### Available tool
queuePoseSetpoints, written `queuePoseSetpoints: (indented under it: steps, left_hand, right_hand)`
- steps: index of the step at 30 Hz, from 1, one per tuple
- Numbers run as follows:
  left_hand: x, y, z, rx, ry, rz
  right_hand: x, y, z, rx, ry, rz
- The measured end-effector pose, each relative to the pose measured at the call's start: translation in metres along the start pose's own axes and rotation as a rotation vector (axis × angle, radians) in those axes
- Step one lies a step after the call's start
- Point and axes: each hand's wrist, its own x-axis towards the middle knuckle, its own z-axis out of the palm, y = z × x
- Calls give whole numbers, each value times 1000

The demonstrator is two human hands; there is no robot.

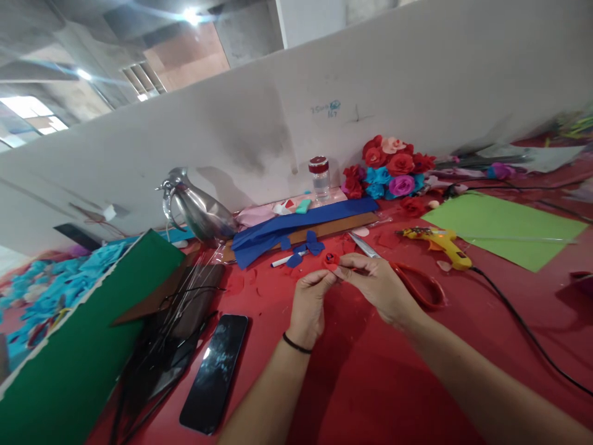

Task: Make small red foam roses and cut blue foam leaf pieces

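Between my two hands is a small red paper flower [330,259] with a dark blue centre. My left hand [311,303] pinches it from below on the left. The fingers of my right hand [377,287] close on its right edge. Scissors with red handles [428,290] lie just behind my right hand, their blades [364,245] pointing away to the left. Blue paper petals [315,243] and a white marker [282,260] lie just beyond the flower. A yellow glue gun [445,243] rests on the table to the right, its cord running toward the near right.
A phone [215,371] lies left on the red table [352,383], near a green board [92,334]. Behind are blue crepe paper [259,238], a steel jug [201,207], a jar [319,178] and a bunch of paper roses [393,167]. A lime-green sheet [504,228] lies right.
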Motion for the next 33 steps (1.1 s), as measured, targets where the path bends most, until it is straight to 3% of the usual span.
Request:
queuePoseSetpoints:
  steps: [11,16,20,23,28,33]
  left_hand:
    - [1,0,0,-128,-26,-45]
    - [0,1,0,-116,-47,-37]
    - [0,1,0,-146,-97,-109]
    - [0,0,1,-164,-84,-115]
    - [1,-2,0,-159,-46,-101]
    - [-1,-3,3,-155,-29,-104]
  right_hand:
    - [1,1,3,214,-19,118]
    - [0,3,5,160,-10,62]
    - [0,7,4,173,-39,69]
    - [-2,6,4,55,-24,2]
    - [-12,-1,9,-301,90,-231]
    - [-15,-1,12,-342,138,-251]
